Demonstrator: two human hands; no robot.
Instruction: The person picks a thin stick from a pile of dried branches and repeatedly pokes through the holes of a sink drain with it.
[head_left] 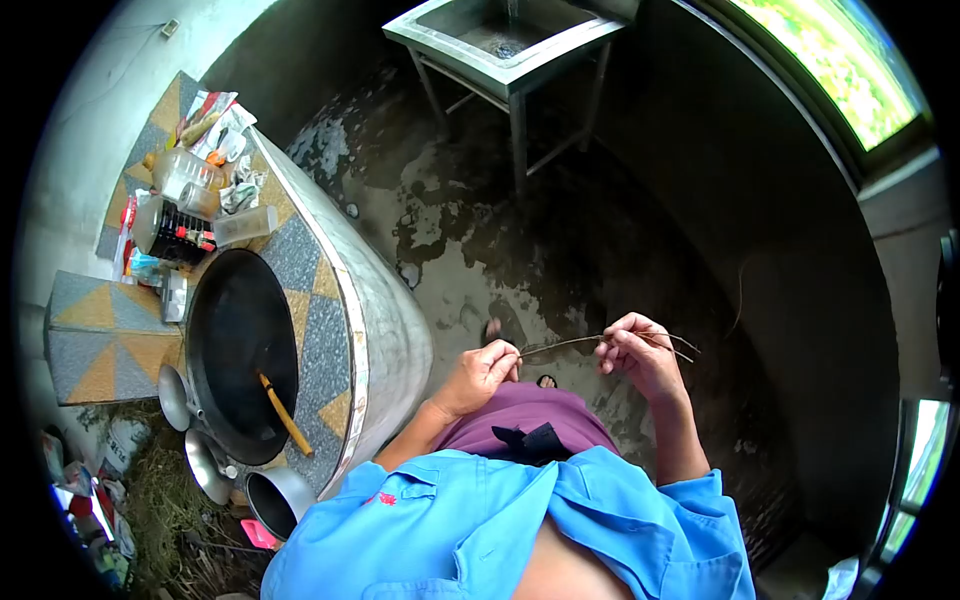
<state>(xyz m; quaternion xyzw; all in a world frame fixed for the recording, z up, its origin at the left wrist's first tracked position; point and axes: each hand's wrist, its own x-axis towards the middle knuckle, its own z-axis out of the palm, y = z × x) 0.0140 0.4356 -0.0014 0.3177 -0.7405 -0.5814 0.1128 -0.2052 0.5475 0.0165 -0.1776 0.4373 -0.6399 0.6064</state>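
A thin brown twig (565,342) stretches between my two hands in front of my body. My left hand (481,377) is closed on its left end, thumb pressed against the fingers. Nearer the twig's forked right end, my right hand (640,355) pinches it between thumb and fingers, and two thin tips stick out past the knuckles. Both hands are above the purple cloth (530,412) at my waist and over the floor.
At left, a tiled stove (325,330) holds a large black wok (235,350) with a wooden-handled tool (285,413), plus jars and bottles. Metal pots (285,497) stand by its lower edge. A metal sink (510,65) on legs is ahead. Dry grass (165,500) lies lower left.
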